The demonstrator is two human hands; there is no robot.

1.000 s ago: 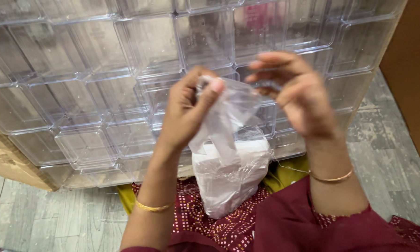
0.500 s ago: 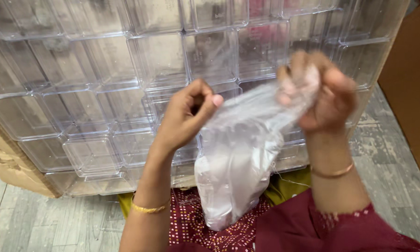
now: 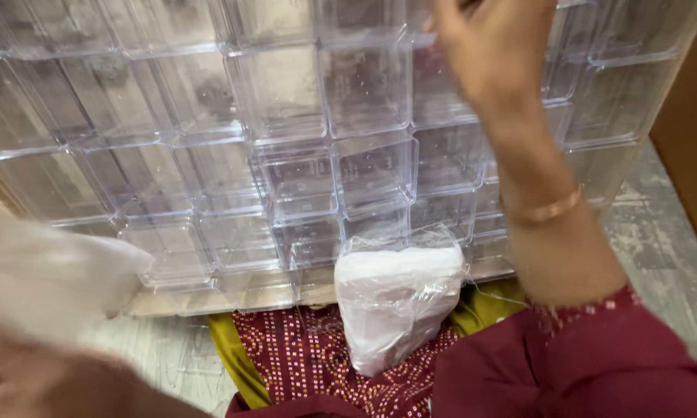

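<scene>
- The right hand (image 3: 492, 54) is raised high in front of the stack of clear plastic boxes (image 3: 287, 155); its fingertips run past the top edge of the view, so I cannot tell how far it is open or whether it holds anything
- A thin gold-coloured bangle (image 3: 546, 210) sits on the right wrist, and a maroon sleeve (image 3: 596, 356) covers the arm below it
- The left hand (image 3: 47, 379) is at the lower left corner, heavily blurred; a pale, see-through plastic bag (image 3: 47, 271) is just above and against it, but the blur hides whether the fingers grip it, so its grasp cannot be told
- A wrapped white bundle (image 3: 399, 298), covered in thin clear plastic film, stands on the person's lap on a red dotted cloth (image 3: 302, 356), with its top leaning close to the lowest row of boxes
- The bundle lies between the two hands and neither hand touches it
- A yellow-green cloth edge (image 3: 228, 352) shows beside the red cloth
- The boxes are stacked in rows like a wall, resting on a grey floor (image 3: 658, 232)
- A brown panel (image 3: 693, 139) stands at the right edge
</scene>
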